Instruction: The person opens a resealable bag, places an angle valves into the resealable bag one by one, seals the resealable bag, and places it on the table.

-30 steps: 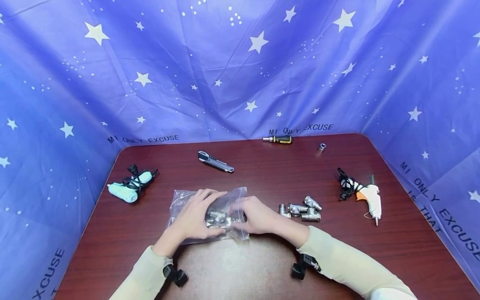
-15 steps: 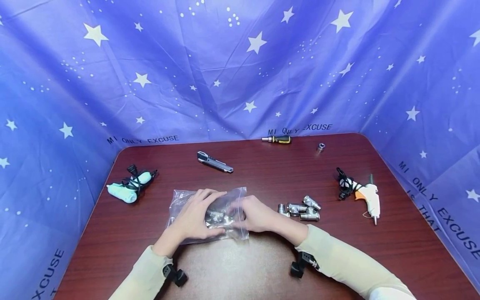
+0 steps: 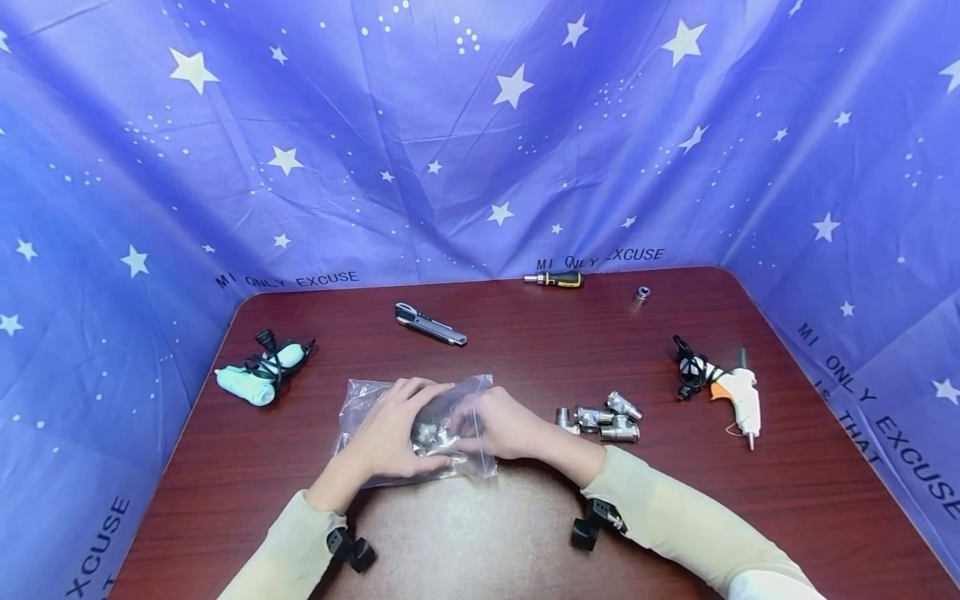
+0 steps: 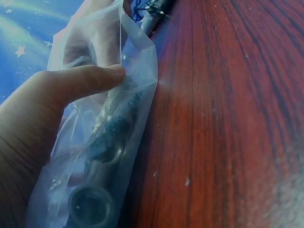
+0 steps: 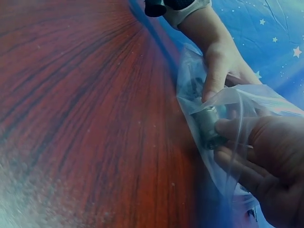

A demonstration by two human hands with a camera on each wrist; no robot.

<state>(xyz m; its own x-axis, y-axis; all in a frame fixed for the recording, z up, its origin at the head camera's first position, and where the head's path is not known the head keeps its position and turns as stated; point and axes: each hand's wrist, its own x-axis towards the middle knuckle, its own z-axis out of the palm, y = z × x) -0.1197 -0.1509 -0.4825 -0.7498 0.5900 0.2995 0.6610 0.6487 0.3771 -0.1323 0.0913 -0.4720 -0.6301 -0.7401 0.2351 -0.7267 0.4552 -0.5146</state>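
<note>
A clear zip bag (image 3: 360, 393) with several shiny metal pipe fittings (image 3: 430, 435) in it lies at the front middle of the table. My left hand (image 3: 390, 429) grips the bag from the left, thumb on its near side and fingers over the top. Through the plastic, the left wrist view shows a fitting's round open end (image 4: 90, 206). My right hand (image 3: 510, 425) reaches into the bag's mouth from the right. In the right wrist view its thumb and fingers pinch the end of one fitting (image 5: 206, 121). Beside the right wrist lie several loose metal fittings (image 3: 621, 429).
Farther back on the table (image 3: 510, 325) are a utility knife (image 3: 431, 325), a black-and-yellow screwdriver (image 3: 557, 279) and a small metal socket (image 3: 642, 294). A light-blue glue gun (image 3: 247, 385) lies left, a white one (image 3: 746, 400) right. Starry blue cloth (image 3: 420, 125) hangs around the table.
My right hand has moved slightly left, its fingers farther inside the bag and closer to the fittings. My left hand has stayed in place on the bag.
</note>
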